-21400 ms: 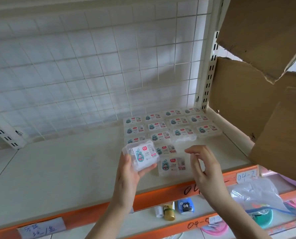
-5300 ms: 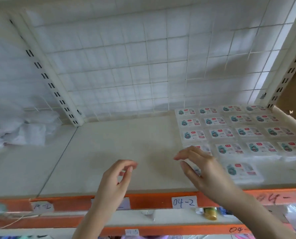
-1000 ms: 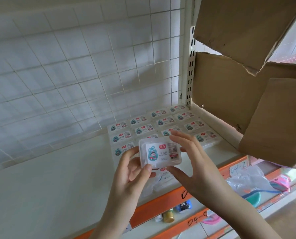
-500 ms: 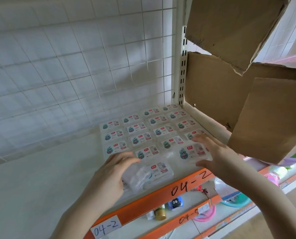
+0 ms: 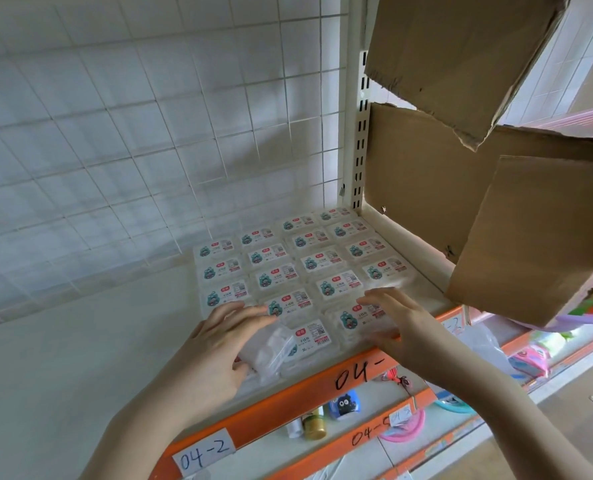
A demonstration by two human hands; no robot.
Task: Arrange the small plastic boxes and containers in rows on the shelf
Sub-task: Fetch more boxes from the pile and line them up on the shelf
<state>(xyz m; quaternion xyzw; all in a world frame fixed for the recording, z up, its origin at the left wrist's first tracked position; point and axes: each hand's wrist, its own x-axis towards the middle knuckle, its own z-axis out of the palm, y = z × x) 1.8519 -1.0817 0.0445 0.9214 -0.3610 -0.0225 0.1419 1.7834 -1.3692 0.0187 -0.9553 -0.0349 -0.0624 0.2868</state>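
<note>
Two hands at frame centre | left hand [image 5: 219, 344] grips clear box [image 5: 271, 344] | right hand [image 5: 397, 322] spread on labelled box [image 5: 354, 322] | shelf [image 5: 63, 358]

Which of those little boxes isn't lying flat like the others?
The box under the left hand at the shelf's front edge; it sits tilted, label hidden.

free: bare shelf [image 5: 80, 341] left of boxes [image 5: 288, 268] | blocked: cardboard [image 5: 530, 237] right
</note>
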